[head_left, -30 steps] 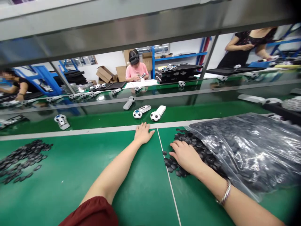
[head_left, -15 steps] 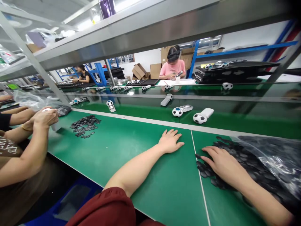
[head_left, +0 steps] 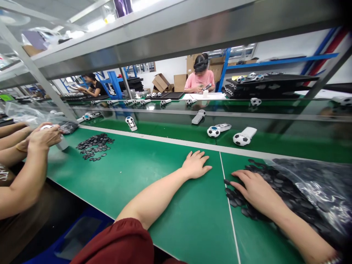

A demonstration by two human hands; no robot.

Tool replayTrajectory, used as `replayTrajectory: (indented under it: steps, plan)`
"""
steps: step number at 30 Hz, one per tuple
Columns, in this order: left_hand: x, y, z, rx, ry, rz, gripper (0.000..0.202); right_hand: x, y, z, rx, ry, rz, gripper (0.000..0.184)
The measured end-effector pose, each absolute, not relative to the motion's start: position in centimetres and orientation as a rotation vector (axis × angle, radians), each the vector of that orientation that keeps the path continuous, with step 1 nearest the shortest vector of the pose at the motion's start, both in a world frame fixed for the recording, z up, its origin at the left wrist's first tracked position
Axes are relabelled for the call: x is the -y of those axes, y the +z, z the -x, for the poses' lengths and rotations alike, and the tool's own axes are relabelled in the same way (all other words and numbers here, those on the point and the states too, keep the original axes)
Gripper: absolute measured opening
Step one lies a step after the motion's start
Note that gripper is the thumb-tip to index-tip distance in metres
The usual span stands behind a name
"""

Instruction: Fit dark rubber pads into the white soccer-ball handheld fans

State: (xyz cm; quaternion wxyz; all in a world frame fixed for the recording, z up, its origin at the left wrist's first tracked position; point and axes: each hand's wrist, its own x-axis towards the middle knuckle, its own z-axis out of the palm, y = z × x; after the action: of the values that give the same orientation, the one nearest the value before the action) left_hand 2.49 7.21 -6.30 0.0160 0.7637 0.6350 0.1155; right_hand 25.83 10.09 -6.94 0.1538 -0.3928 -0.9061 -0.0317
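A: Where are the loose black pieces (head_left: 275,179)?

B: On the right of the green bench (head_left: 162,183), heaped at the mouth of a clear plastic bag (head_left: 324,194). A few lie over to the left, by the white line (head_left: 230,205).

A: And the hands?

B: The right hand (head_left: 257,189) is over the left part of the heap, thumb and forefinger apart, one piece right by the thumb tip. I can't tell whether anything is under the palm. The left hand (head_left: 195,165) is palm down on the bench, left of the line, fingers spread wide — nothing visible in its grasp.

A: So which step is this?

B: My reading is a reach into the pieces, with no clear pick-up yet.

A: What does the next move call for?

B: If a piece is to be lifted, thumb and finger need to narrow on one edge; the stray ones at the heap's left look easiest to single out. The spread left hand seems free to steady or receive.

A: Anything around them?

B: Beyond the pale strip (head_left: 165,139), on the far side, lie white football-patterned devices (head_left: 243,138). At the left there's another black pile (head_left: 95,145), and past it a co-worker's hands (head_left: 45,138) hold a white item (head_left: 62,143).
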Motion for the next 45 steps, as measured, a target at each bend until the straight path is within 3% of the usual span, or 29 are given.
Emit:
replayTrajectory:
  steps: [24, 45]
  plan:
    - [-7.1, -6.2, -2.7, -1.977, 0.41, -2.353, 0.052, -9.9, -6.7, -25.7, 2.579, -0.061, 1.08, 0.039]
    - [-7.6, -5.8, -2.8, -1.98, 0.403, -2.363, 0.049, -8.6, -4.8, -24.9, 2.575, 0.025, 1.269, 0.027]
